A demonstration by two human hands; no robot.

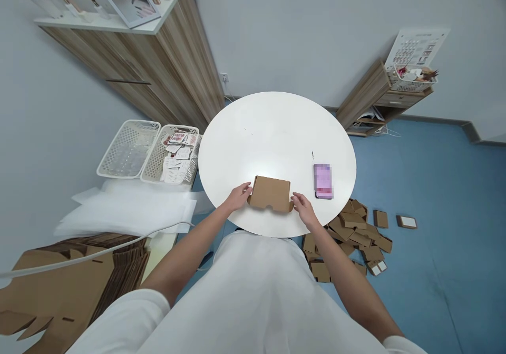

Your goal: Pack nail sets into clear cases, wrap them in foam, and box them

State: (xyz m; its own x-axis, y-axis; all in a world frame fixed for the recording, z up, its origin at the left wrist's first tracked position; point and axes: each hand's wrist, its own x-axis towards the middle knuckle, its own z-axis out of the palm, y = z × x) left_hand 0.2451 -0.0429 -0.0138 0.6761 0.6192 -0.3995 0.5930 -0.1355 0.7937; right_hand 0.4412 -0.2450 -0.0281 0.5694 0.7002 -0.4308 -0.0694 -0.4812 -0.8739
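A small brown cardboard box [271, 193] rests near the front edge of the round white table [272, 127]. Its lid panel lies nearly flat, with a half-round notch at the near side and small flaps sticking out at both near corners. My left hand [239, 196] has its bent fingers at the box's left side. On the opposite side, my right hand [304, 209] holds the right corner flap between its curled fingers. To the right of the box lies a phone [323, 180] with a pinkish, pixelated screen.
White plastic baskets [148, 156] stand left of the table, one holding printed cards. Below them lie white foam sheets [130, 209] and stacked flat cardboard [67, 291]. Folded boxes [356, 230] are heaped on the blue floor at right. Wooden cabinets [190, 64] line the wall.
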